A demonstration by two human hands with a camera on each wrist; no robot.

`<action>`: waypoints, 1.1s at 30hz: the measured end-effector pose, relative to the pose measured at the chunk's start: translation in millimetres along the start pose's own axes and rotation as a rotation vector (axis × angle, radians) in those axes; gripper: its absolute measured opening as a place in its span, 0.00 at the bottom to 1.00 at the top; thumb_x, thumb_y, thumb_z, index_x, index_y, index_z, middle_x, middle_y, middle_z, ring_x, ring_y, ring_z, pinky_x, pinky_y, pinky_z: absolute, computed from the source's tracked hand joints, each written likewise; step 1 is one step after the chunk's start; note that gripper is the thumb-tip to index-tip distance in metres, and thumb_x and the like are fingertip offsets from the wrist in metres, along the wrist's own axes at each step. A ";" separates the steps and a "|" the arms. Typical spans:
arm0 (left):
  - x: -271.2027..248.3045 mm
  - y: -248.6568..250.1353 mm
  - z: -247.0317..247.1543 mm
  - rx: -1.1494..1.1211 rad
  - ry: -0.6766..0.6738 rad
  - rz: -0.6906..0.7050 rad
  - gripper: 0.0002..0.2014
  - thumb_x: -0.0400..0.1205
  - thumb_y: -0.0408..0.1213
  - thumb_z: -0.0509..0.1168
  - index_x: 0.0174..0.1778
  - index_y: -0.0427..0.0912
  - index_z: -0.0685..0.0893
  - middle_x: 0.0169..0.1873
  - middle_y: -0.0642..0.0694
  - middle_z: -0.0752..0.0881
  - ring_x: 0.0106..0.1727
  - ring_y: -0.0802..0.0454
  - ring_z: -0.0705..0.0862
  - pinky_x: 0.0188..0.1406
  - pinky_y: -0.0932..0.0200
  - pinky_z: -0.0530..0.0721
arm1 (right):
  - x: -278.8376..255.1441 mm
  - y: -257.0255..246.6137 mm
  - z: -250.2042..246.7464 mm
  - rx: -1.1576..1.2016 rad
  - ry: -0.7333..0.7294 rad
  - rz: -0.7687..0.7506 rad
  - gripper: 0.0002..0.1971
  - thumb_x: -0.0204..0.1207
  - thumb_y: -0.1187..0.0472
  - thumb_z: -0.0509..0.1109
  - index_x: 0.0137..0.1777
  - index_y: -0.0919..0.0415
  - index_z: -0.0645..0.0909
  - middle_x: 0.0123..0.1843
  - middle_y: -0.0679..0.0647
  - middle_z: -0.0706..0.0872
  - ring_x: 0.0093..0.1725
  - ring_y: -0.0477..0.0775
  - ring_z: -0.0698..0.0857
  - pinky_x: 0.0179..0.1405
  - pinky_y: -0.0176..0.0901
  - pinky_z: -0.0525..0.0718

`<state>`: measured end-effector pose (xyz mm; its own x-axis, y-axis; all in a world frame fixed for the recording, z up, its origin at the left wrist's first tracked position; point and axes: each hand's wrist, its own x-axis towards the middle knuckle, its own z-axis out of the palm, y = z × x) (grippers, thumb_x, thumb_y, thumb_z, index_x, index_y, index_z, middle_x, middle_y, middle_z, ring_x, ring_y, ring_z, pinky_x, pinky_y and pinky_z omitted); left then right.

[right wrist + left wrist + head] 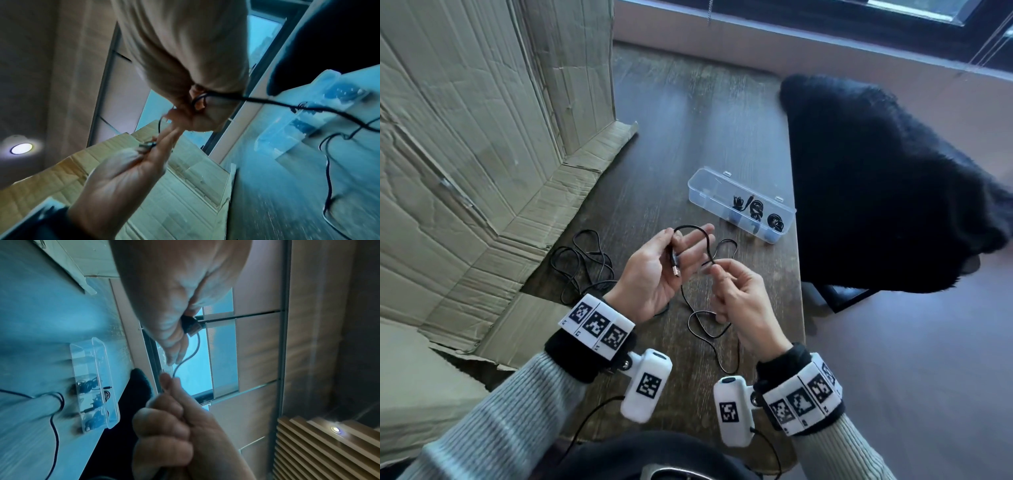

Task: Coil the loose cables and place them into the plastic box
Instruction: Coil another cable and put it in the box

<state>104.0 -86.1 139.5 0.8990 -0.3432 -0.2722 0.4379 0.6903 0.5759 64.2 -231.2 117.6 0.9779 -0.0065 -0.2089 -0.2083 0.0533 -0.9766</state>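
Two hands held one black cable [693,236] above the desk [688,120]. Left hand [659,270] kept the USB plug [675,265] pinched in its grip; right hand [738,296] pinched the cord further along, the slack trailing onto the desk. Beyond lay a second loose cable [582,263], left. Farther right, the plastic box [739,204] sat open with coiled cables inside.

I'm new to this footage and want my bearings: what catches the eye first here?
Two hands at centre: the left hand holds a black cable by its USB plug, the right hand pinches it further along. Beyond them on the table sits a clear box with coiled cables; a loose tangle lies left.
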 end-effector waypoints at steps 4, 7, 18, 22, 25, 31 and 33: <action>1.8 -2.1 5.2 -0.004 0.028 -0.031 0.13 0.85 0.34 0.43 0.34 0.44 0.64 0.62 0.30 0.84 0.66 0.39 0.82 0.62 0.52 0.77 | -0.9 9.0 3.9 -0.453 0.049 -0.193 0.09 0.81 0.60 0.69 0.43 0.59 0.89 0.18 0.41 0.72 0.18 0.41 0.65 0.20 0.30 0.62; 5.1 -3.6 3.6 0.014 0.117 -0.032 0.14 0.84 0.34 0.45 0.32 0.44 0.65 0.41 0.37 0.89 0.48 0.39 0.90 0.58 0.51 0.80 | -3.6 7.7 2.0 -0.586 -0.028 -0.224 0.09 0.80 0.59 0.70 0.43 0.61 0.90 0.21 0.44 0.76 0.19 0.41 0.70 0.21 0.27 0.64; 12.5 -5.8 -28.5 1.192 -0.003 0.253 0.17 0.89 0.50 0.46 0.51 0.51 0.80 0.31 0.55 0.76 0.27 0.66 0.77 0.30 0.60 0.77 | -20.0 -30.0 -17.1 -0.665 -0.446 -0.272 0.08 0.82 0.61 0.67 0.44 0.58 0.86 0.25 0.43 0.77 0.24 0.41 0.72 0.27 0.28 0.68; -3.2 -11.6 -20.6 1.209 -0.308 0.067 0.34 0.73 0.77 0.41 0.35 0.53 0.79 0.27 0.58 0.74 0.27 0.62 0.70 0.29 0.67 0.72 | -5.5 -28.4 -24.5 -0.588 -0.221 -0.386 0.07 0.80 0.59 0.68 0.45 0.55 0.88 0.35 0.45 0.89 0.32 0.46 0.83 0.34 0.40 0.80; -4.0 -12.6 -12.4 1.253 -0.384 0.048 0.25 0.79 0.64 0.58 0.43 0.42 0.81 0.31 0.53 0.74 0.30 0.62 0.70 0.30 0.65 0.72 | 4.0 -21.1 -30.6 -0.456 -0.130 -0.349 0.05 0.78 0.62 0.70 0.44 0.55 0.88 0.35 0.43 0.88 0.35 0.37 0.83 0.39 0.34 0.80; -5.2 -11.6 -13.7 0.887 -0.326 -0.017 0.14 0.86 0.39 0.54 0.37 0.37 0.74 0.24 0.54 0.72 0.22 0.62 0.70 0.25 0.68 0.72 | 5.5 -11.6 -35.5 -0.135 0.037 -0.220 0.06 0.75 0.63 0.76 0.43 0.58 0.79 0.26 0.45 0.77 0.23 0.42 0.69 0.23 0.35 0.67; -5.3 -11.1 -17.8 0.699 -0.300 0.020 0.16 0.87 0.41 0.53 0.37 0.36 0.72 0.26 0.53 0.74 0.24 0.57 0.73 0.38 0.56 0.83 | 5.9 -8.5 -39.2 -0.051 0.055 -0.232 0.06 0.75 0.61 0.76 0.41 0.57 0.80 0.29 0.46 0.79 0.26 0.43 0.70 0.25 0.37 0.68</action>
<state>94.6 -80.7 120.8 0.8217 -0.5624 -0.0922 0.2230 0.1683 0.9602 71.1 -270.8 122.8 0.9975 -0.0669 0.0206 0.0202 -0.0065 -0.9998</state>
